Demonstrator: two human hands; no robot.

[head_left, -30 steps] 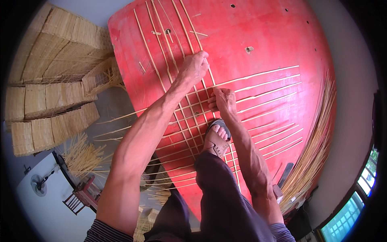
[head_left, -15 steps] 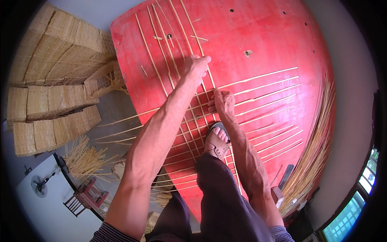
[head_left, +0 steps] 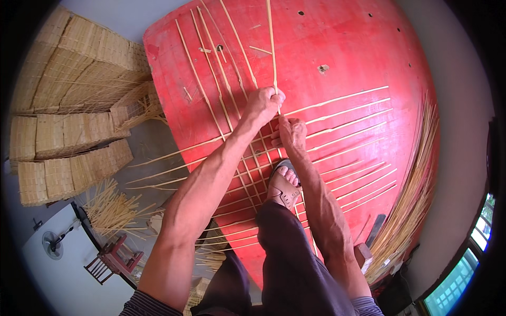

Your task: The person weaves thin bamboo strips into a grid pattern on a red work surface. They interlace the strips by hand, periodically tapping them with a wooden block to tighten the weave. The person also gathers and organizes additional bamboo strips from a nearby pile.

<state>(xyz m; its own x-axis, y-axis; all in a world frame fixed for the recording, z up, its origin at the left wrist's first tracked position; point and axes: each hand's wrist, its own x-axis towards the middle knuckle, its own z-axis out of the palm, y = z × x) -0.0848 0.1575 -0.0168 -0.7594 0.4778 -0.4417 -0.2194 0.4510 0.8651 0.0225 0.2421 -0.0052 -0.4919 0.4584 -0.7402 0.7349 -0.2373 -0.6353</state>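
We lose the strip (head_left: 271, 42) in the left hand (head_left: 265, 107) past the far frame edge; sandal (head_left: 287, 195) hides what's beneath.

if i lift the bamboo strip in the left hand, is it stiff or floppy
The bamboo strip in the left hand is probably springy: it runs nearly straight beyond the grip. Being so thin, it's likely light.

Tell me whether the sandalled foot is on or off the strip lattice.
On: the brown sandal covers part of the strip lattice, with strips running out on both sides.
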